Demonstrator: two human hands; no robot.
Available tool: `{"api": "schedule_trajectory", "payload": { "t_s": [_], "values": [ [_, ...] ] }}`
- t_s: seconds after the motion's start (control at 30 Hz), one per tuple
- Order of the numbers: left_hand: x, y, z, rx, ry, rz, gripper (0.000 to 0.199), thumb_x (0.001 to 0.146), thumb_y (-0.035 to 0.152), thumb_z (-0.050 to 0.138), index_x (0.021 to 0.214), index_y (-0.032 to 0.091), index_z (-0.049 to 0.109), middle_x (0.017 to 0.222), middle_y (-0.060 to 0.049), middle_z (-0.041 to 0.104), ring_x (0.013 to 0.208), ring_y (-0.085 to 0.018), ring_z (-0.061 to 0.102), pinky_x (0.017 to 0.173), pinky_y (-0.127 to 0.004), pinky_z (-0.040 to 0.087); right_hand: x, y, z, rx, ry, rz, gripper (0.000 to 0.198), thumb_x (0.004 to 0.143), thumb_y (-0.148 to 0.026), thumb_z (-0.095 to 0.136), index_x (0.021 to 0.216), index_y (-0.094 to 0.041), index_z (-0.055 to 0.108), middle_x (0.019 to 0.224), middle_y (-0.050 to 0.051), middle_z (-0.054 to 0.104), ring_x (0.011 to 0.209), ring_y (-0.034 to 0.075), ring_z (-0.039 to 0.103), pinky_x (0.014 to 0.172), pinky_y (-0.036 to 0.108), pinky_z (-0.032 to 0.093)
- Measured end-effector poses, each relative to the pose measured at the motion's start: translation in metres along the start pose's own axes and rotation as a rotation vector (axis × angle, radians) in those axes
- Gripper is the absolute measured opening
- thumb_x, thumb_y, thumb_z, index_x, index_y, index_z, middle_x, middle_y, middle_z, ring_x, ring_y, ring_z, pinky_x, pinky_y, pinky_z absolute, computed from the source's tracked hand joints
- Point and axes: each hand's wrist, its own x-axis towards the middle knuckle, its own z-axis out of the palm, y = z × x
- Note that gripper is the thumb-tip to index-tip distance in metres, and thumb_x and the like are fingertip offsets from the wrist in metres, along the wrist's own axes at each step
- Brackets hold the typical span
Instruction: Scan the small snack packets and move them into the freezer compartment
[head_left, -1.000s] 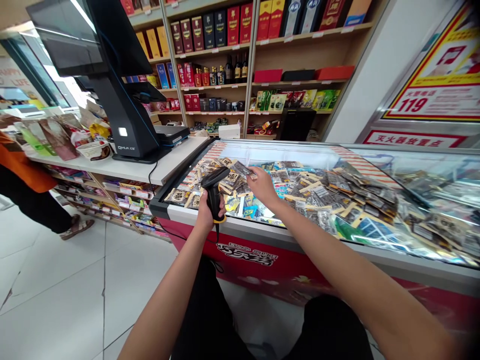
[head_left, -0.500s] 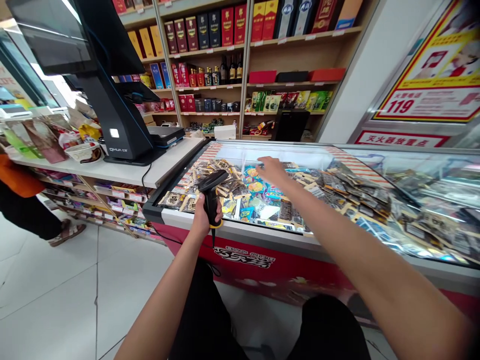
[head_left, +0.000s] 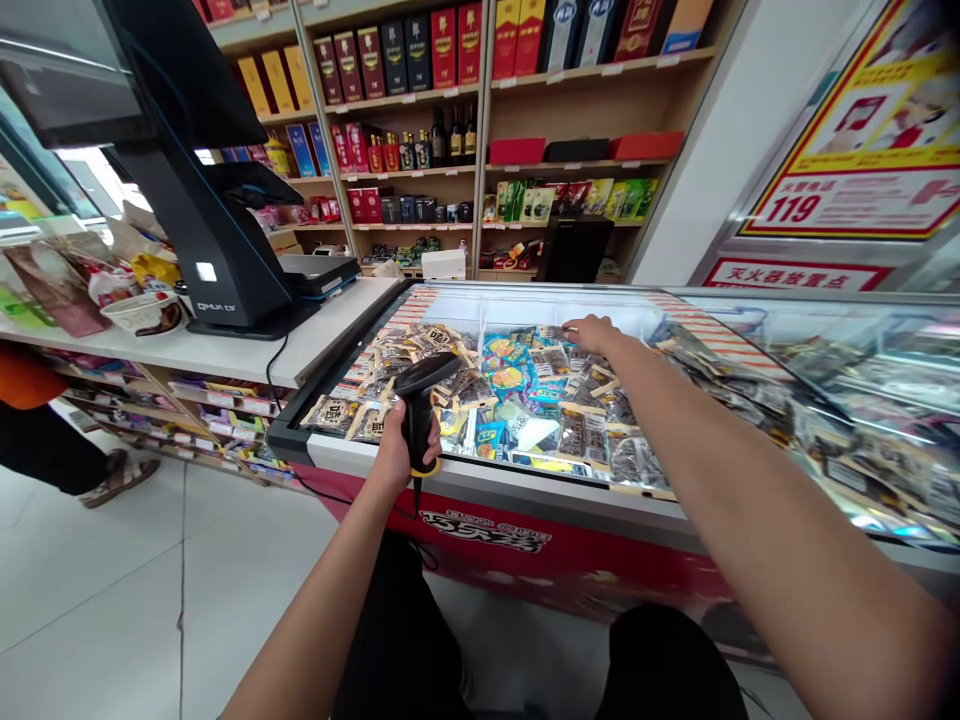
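My left hand (head_left: 391, 452) grips a black handheld barcode scanner (head_left: 420, 388) upright over the near left corner of a glass-topped chest freezer (head_left: 495, 492). A cable hangs from the scanner's handle. Several snack packets (head_left: 517, 385) lie spread over the freezer's glass lid. My right hand (head_left: 598, 335) reaches far across them, palm down, fingertips touching a dark packet (head_left: 556, 333) near the back of the pile. Nothing is lifted in it.
A black checkout terminal (head_left: 202, 240) stands on the white counter (head_left: 225, 352) to the left, with a bowl (head_left: 142, 312) and bags beside it. A person in orange (head_left: 30, 400) stands at the far left. Shelves of boxed goods and bottles (head_left: 450, 130) fill the back wall.
My right hand held a packet in front of the scanner, then put it down and moved away to the back right of the pile. The scanner has stayed in my left hand.
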Motion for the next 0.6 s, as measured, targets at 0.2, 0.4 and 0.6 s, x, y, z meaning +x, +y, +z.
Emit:
{"api": "schedule_trajectory", "payload": {
  "t_s": [0.2,0.4,0.6],
  "values": [
    [0.000,0.001,0.002,-0.001,-0.005,0.003,0.055,0.091,0.073,0.059,0.096,0.018,0.059,0.056,0.005,0.052,0.035,-0.008,0.038,0.039,-0.022,0.028,0.008,-0.002,-0.009,-0.008,-0.031,0.093,0.053,0.081,-0.048,0.086,0.120,-0.012,0.078,0.136,0.027,0.067,0.141,0.048,0.053,0.113,0.065,0.042],
    [0.000,0.000,0.002,0.043,-0.006,0.037,0.057,0.089,0.075,0.060,0.094,0.019,0.059,0.057,0.005,0.052,0.035,-0.008,0.037,0.040,-0.022,0.028,-0.017,-0.010,-0.019,0.107,0.161,0.080,0.055,0.078,-0.028,0.086,0.128,-0.012,0.068,0.121,0.020,0.074,0.114,0.036,0.069,0.096,0.047,0.055],
    [0.000,-0.001,0.002,0.012,0.024,0.016,0.055,0.090,0.075,0.057,0.091,0.019,0.057,0.057,0.005,0.051,0.035,-0.008,0.038,0.039,-0.021,0.027,-0.062,-0.059,-0.034,0.499,0.547,-0.067,0.024,0.087,-0.033,0.073,0.105,-0.017,0.070,0.113,0.015,0.077,0.105,0.031,0.071,0.097,0.044,0.055]
  ]
}}
